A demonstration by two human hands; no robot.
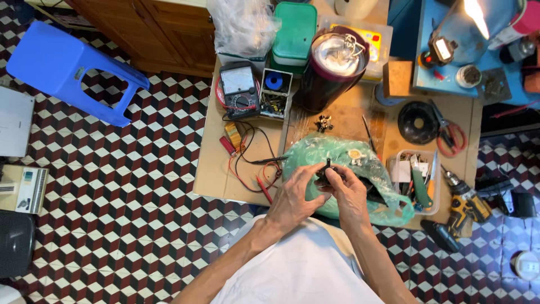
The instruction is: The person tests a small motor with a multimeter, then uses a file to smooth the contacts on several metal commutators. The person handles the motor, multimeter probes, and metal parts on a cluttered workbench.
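The fingertips of both hands meet on a small black part [328, 171] — too small to identify, with a thin stem sticking up between them. The left hand [295, 197] curls its fingers around it from the left, thumb toward the middle; the right hand [350, 194] pinches it from the other side, fingers clenched close. The part is held in the air just above a crumpled green plastic bag [343, 155] that lies on the cardboard-covered work surface [214, 169].

This looks like close handling or inspection of the part — a turning or fitting step, judging by the two-handed pinch. Any further move calls for a steady hold by one hand while the other works.

Near at hand: a multimeter [239, 90] with red and black leads [256, 169] to the left, a clear tub of hand tools [419, 180] to the right, and a yellow cordless drill [467, 205] beyond it.
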